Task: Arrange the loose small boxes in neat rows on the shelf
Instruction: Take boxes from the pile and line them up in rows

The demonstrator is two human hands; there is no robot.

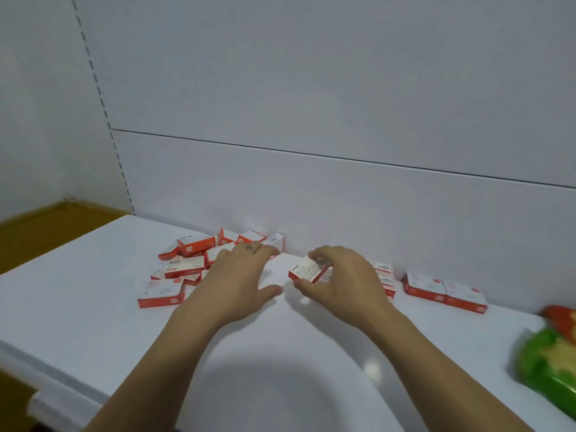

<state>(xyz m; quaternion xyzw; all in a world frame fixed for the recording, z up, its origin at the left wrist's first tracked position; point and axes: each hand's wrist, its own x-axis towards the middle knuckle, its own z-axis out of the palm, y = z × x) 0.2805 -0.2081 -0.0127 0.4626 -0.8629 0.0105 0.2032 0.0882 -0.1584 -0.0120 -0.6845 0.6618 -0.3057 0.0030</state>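
Several small red-and-white boxes lie in a loose pile (184, 263) on the white shelf (93, 307), against the back panel. My left hand (237, 282) rests flat, fingers straight, on the right side of that pile. My right hand (339, 282) pinches one tilted box (307, 269) between thumb and fingers, just left of a stacked group of boxes (385, 275) that the hand partly hides. Two more boxes (444, 291) lie side by side in a row further right.
A green and red plastic packet (551, 360) lies at the shelf's right edge. The white back panel (311, 188) rises straight behind the boxes. The shelf's front edge runs at lower left, with brown floor (46, 232) beyond its left end.
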